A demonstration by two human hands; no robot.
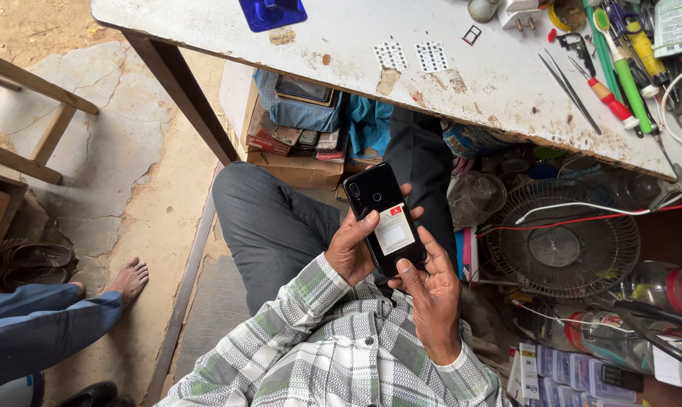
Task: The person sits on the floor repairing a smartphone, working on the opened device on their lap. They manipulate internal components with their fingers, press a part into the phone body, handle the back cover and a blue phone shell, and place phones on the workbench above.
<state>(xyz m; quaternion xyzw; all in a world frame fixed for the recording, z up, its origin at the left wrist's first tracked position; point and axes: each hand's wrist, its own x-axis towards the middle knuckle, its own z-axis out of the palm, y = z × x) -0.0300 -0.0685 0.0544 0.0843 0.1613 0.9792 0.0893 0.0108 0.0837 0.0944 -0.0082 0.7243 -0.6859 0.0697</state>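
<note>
Black phone (pixel 381 218) (back up) gripped between left hand (pixel 350 252) and right hand (pixel 433 294).

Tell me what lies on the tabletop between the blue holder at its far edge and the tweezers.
In the head view, between the blue holder and the tweezers lie two small perforated cards and a tiny card frame; elsewhere there is bare, stained tabletop.

Phone's (pixel 382 218) lower end behind fingers (pixel 409 273)

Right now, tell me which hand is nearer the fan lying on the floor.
Right. The right hand grips the black phone on the side facing the fan; the left hand holds the phone's far side.
</note>
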